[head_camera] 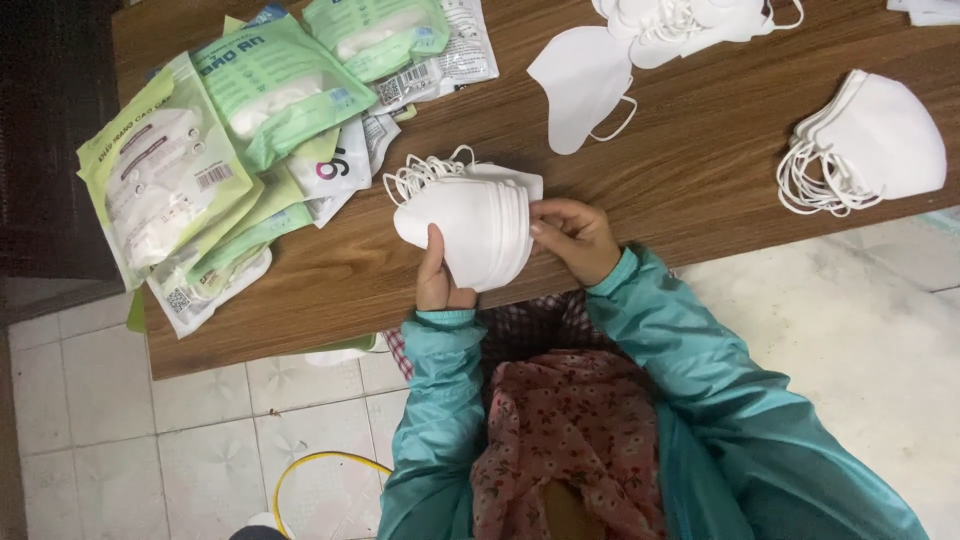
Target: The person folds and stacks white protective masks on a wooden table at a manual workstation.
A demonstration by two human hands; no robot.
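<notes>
**Stack of White Masks Held at the Table Edge**

While both hands are working at the near edge of the wooden table (690, 180), the left hand (437, 280) is clamping a stack of white face masks (470, 225) from below, thumb pressing upward against the front mask. The right hand (575, 238) is pinching the right edge of the same stack, fingertips closed on the outer layers. The stack is standing on edge (ear loops bunching at its upper left) and is hovering just over the table's near edge.

Teal sleeves are covering both forearms, and a floral garment is showing beneath them.

Moving outward, a single flat mask (580, 85) is lying beyond the stack, toward the far side. A second stack of masks (875, 140) is resting to the right, well apart from the hands. A further heap of masks (690, 20) is sitting at the far edge. To the left, a pile of green-and-white mask packets (250, 120) is spreading over the table's corner.

Below the table, a yellow hoop (300, 470) is lying on the tiled floor (130, 420).
</notes>
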